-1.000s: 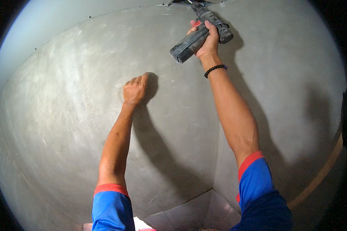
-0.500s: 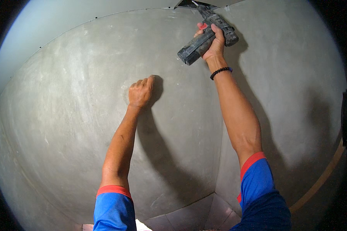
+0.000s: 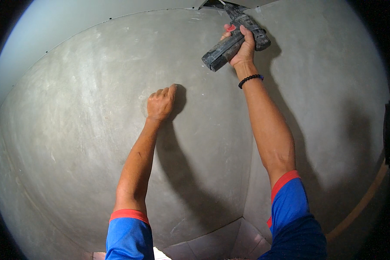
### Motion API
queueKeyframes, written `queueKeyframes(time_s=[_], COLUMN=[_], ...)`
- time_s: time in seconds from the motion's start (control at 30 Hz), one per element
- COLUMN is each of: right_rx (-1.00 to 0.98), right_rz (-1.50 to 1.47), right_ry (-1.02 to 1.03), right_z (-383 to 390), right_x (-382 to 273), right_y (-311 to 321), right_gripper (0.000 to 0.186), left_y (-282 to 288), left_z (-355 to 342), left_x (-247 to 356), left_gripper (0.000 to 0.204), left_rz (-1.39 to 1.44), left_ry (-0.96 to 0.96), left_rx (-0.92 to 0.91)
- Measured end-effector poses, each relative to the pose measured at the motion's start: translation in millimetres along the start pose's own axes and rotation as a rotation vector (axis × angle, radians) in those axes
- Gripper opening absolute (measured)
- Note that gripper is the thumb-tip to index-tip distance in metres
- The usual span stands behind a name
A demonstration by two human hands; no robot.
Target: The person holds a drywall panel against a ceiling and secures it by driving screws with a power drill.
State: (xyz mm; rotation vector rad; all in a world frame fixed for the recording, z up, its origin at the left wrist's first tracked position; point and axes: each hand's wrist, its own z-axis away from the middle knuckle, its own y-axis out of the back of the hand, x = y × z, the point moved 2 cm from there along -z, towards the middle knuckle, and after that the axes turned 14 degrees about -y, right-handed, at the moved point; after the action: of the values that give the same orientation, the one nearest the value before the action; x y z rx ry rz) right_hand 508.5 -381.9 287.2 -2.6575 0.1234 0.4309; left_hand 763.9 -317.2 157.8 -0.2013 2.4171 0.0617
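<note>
Raised high, my right hand (image 3: 243,47) is wrapped round the handle of a dusty dark cordless drill (image 3: 249,31) with a red trigger. The drill points up and left, its thin pale bit (image 3: 221,2) reaching the dark ceiling opening (image 3: 215,5). The bit's far end is cut off by the picture's top edge. Lower and to the left, my left hand (image 3: 161,103) is closed in a fist against or just off the grey wall (image 3: 95,130), back toward me. Its curled fingers hide whatever they may hold.
A pale ceiling panel (image 3: 73,26) with several small dark fasteners along its edge meets the wall above. The wall corner (image 3: 248,182) runs down to pale tiles (image 3: 212,240). At the right rim are a dark object (image 3: 388,134) and a brown strip (image 3: 355,212).
The whole view has shifted very slightly. Both hands and the drill keep about the same places against the wall and ceiling.
</note>
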Motion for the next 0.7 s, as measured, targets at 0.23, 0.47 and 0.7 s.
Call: queueKeyframes(time_s=[0.23,0.47,0.7], right_rx=[0.038,0.026,-0.001], right_rz=[0.005,-0.030,-0.002], right_ry=[0.041,0.017,0.011], right_z=[2.7,4.5,3.9], right_x=[-0.5,1.5,-3.9], right_y=[-2.5,-7.3,-10.7], right_gripper=[0.029,0.034,0.031], left_y=[5.9,9.5,9.7], left_z=[-5.1,-5.4,-5.7], left_x=[5.0,5.4,4.0], left_gripper=[0.021,0.022,0.023], left_rz=[0.034,0.066,0.091], left_ry=[0.036,0.074,0.077], left_rx=[-0.094,-0.129,-0.128])
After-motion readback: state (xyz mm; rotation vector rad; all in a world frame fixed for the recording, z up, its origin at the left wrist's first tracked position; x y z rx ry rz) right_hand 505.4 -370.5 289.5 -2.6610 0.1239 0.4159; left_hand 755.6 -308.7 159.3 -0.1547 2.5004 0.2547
